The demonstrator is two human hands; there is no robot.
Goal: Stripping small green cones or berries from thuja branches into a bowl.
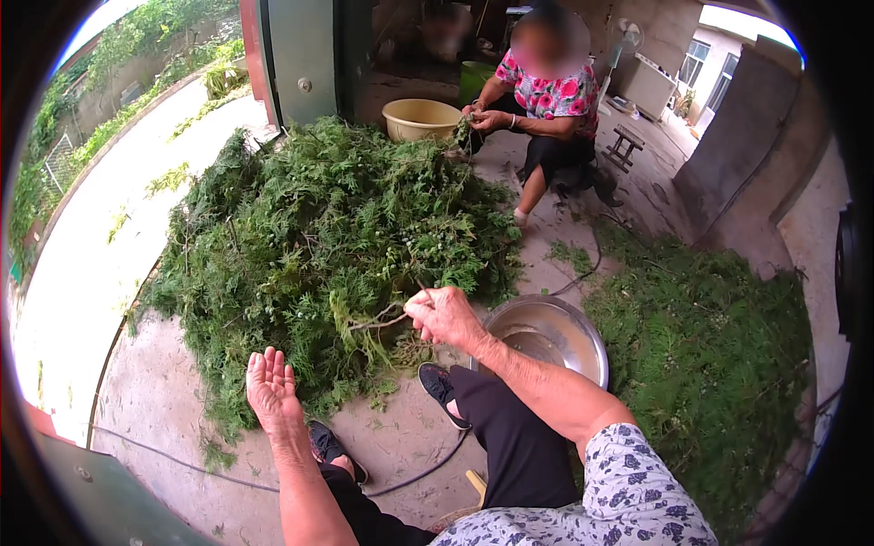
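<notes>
fingers of the right hand (444, 317) are curled closed around a twig (381, 323), its forks poking out leftward toward the leafy pile (337, 218). it should be light and springy (thin tips may snap), best gripped by the woody stem. the left hand (273, 391) hovers empty, fingers loosely parted.

Looked bright with daylight from the left, washed out nearly to white over the paving (100, 282). Glared again at upper right, above the window (694, 62). Sank into dim shadow at upper centre. Bowed straight edges toward a black, rounded rim. Blurred the co-worker's head (551, 41); rendered the leafy pile (337, 218) fairly sharp.
</notes>
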